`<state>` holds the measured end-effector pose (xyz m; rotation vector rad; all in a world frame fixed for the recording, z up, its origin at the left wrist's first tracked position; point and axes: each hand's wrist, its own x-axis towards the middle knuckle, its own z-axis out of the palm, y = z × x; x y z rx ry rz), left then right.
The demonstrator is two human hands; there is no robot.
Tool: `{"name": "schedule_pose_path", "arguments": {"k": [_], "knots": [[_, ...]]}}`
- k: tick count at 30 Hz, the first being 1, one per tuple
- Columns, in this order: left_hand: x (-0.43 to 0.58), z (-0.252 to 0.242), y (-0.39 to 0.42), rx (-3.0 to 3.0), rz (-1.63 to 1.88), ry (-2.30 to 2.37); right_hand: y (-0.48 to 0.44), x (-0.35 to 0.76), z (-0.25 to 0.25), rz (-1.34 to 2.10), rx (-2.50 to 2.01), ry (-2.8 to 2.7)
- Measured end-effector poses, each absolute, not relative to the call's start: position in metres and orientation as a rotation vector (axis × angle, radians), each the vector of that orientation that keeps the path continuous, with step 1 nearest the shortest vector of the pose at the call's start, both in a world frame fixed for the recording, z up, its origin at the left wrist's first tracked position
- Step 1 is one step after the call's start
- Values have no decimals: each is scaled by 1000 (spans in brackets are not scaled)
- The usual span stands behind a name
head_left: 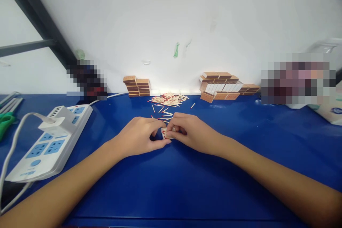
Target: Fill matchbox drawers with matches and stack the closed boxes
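Nearest is the bare front of the blue worktop (171, 192), with both forearms angling in over it from the lower corners. On the left lies a white power strip (53, 148) with light-blue sockets; the blue lettering at its near end is too blurred to read. A cabled white adapter (57, 124) sits on it.

At the centre the hands meet over a small matchbox tray (164, 134) holding red-tipped matches. The left hand (140, 135) lies palm inward, index finger at the tray's far side and thumb along the near side; I cannot tell whether they press on it. The right hand (193, 133) arches over, fingers bent and bunched towards the thumb (whether they grasp a match, I cannot tell).

Just beyond are loose matches (167, 113), then a heap of matches (169, 99). Behind, near the white wall (165, 14), stand a left stack of matchboxes (136, 86) and a wider right stack (223, 87), their reddish print illegible.
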<state>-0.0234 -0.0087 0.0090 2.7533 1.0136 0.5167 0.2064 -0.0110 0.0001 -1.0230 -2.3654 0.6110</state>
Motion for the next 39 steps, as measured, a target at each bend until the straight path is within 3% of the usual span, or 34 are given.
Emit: {"name": "schedule_pose_path", "arguments": {"k": [7,17,26,39], "knots": [[-23,8,-9,2752,520,1010,-12,214,8,453,-990,-2548],[-24,12,-11,2730,465,1022,-6,213,3,647,-968,-2445],[-22,15,-12,2697,411,1008,34,211,-15,351,-1150,-2288],[-23,14,-10,2705,410,1033,31,215,-18,391,-1178,-2309]]}}
